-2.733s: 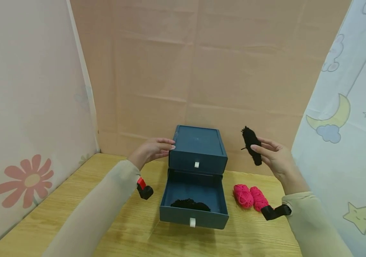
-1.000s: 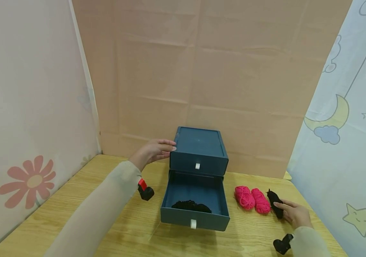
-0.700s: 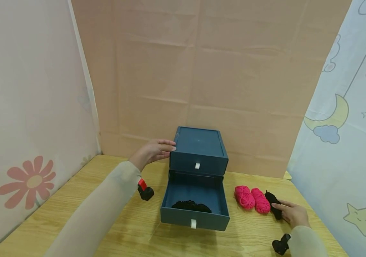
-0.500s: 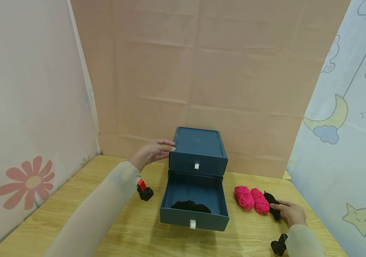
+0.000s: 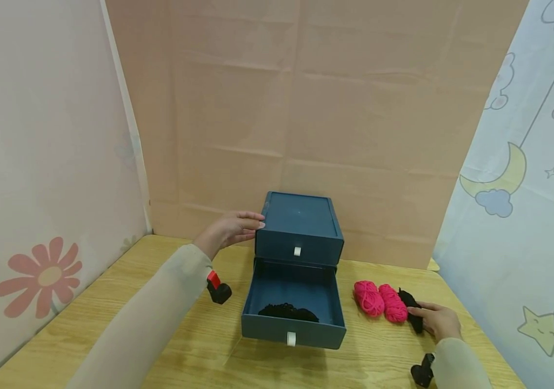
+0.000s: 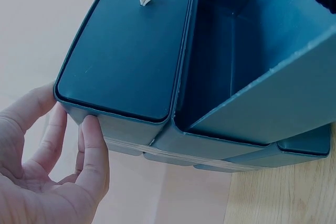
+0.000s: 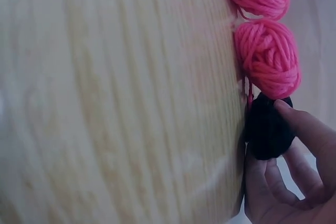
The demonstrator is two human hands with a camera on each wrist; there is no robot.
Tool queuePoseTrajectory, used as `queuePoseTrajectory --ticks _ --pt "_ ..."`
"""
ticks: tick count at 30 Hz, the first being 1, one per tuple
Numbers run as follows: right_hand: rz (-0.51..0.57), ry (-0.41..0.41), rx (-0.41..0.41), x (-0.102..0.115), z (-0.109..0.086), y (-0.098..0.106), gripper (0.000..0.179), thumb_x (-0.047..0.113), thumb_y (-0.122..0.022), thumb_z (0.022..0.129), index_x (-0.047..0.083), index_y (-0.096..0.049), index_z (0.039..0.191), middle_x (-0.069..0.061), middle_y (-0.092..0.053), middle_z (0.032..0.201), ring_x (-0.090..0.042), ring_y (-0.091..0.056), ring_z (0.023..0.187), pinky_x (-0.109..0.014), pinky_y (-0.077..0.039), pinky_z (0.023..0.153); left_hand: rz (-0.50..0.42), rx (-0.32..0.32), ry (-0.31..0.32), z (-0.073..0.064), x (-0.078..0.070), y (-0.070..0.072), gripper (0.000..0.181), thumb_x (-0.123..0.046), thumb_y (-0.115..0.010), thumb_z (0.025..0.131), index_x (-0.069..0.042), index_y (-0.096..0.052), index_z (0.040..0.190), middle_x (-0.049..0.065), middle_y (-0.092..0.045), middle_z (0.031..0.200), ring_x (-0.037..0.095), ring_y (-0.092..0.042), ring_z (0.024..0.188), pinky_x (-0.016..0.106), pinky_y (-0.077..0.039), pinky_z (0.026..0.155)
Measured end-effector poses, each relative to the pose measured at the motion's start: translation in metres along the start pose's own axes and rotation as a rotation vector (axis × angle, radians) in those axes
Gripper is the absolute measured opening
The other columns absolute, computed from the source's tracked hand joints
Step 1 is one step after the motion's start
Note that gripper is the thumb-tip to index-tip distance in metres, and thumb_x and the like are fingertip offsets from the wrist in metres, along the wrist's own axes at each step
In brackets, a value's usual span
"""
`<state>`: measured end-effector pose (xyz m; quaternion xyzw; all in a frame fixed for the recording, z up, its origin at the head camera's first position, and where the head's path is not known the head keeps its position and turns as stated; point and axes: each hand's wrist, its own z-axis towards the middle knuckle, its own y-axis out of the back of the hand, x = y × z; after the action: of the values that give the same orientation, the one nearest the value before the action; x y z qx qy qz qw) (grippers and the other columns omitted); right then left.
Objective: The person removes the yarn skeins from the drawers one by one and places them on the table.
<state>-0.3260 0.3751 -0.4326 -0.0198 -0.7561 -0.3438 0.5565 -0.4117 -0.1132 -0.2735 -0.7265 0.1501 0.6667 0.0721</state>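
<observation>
My right hand (image 5: 443,322) pinches a black yarn skein (image 5: 411,310) low at the table, thumb on one side and fingers on the other. Beside it, two pink yarn skeins (image 5: 394,303) lie in a row; in the right wrist view the black skein (image 7: 269,127) touches the nearer pink skein (image 7: 269,59). The fingers of my left hand (image 5: 227,229) rest, fairly straight, against the upper left edge of a blue drawer cabinet (image 5: 301,213). Its lower drawer (image 5: 292,331) is pulled out, with black yarn (image 5: 288,312) lying inside at the front. The top drawer (image 6: 126,51) is closed.
The cabinet stands on a wooden table (image 5: 184,346), close to a tan backdrop (image 5: 233,119). Patterned cloths hang on the left and right. White pull tabs (image 5: 291,339) stick out from the drawer fronts.
My right hand has lowered the black skein from mid-air to the table, then slid it left against the pink skeins. My left hand stays at the cabinet.
</observation>
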Motion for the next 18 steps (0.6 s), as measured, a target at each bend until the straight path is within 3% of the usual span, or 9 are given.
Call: queuePoseTrajectory --ticks 4,9,11,15,18 --pt "0.008 -0.012 0.016 0.0018 0.0009 0.0002 0.079 0.037 -0.086 0.060 -0.003 -0.057 0.121 -0.035 -0.037 0.131 -0.016 -0.055 0.068 -0.026 -0.046 0.052 -0.011 0.001 0.002 -0.0001 -0.0001 -0.0004 0.035 -0.015 -0.065 0.087 -0.008 -0.059 0.120 0.010 -0.056 0.122 0.022 -0.057 0.105 0.034 -0.044 0.096" --pt "0.002 -0.025 0.045 0.0055 -0.0002 0.0001 0.083 0.039 -0.084 0.062 -0.005 -0.053 0.125 -0.038 -0.031 0.134 -0.038 -0.055 0.098 -0.025 -0.049 0.055 0.004 -0.001 0.000 -0.0015 -0.0004 0.0003 0.036 -0.016 -0.066 0.086 -0.008 -0.059 0.121 0.009 -0.056 0.122 0.022 -0.058 0.106 0.035 -0.044 0.096" --pt "0.018 -0.035 0.063 0.0070 -0.0008 0.0005 0.085 0.037 -0.083 0.064 -0.006 -0.049 0.129 -0.037 -0.030 0.136 -0.036 -0.054 0.099 -0.026 -0.050 0.058 0.005 0.001 -0.002 -0.0020 -0.0006 0.0003 0.037 -0.016 -0.066 0.087 -0.008 -0.058 0.121 0.010 -0.056 0.123 0.022 -0.057 0.107 0.034 -0.045 0.095" --pt "0.061 -0.038 0.108 0.0087 -0.0015 0.0021 0.088 0.036 -0.081 0.068 -0.008 -0.041 0.134 -0.033 -0.029 0.139 -0.014 -0.054 0.080 -0.024 -0.050 0.059 0.010 0.000 -0.004 -0.0030 -0.0005 0.0003 0.037 -0.017 -0.066 0.087 -0.008 -0.058 0.122 0.010 -0.055 0.124 0.022 -0.057 0.108 0.033 -0.045 0.094" --pt "0.102 -0.032 0.124 0.0072 -0.0007 0.0029 0.086 0.033 -0.080 0.070 -0.009 -0.040 0.134 -0.021 -0.055 0.116 -0.008 -0.048 0.064 -0.024 -0.048 0.054 0.009 -0.004 -0.003 -0.0032 -0.0005 0.0006 0.037 -0.018 -0.066 0.087 -0.009 -0.059 0.122 0.009 -0.055 0.124 0.022 -0.057 0.108 0.033 -0.046 0.094"
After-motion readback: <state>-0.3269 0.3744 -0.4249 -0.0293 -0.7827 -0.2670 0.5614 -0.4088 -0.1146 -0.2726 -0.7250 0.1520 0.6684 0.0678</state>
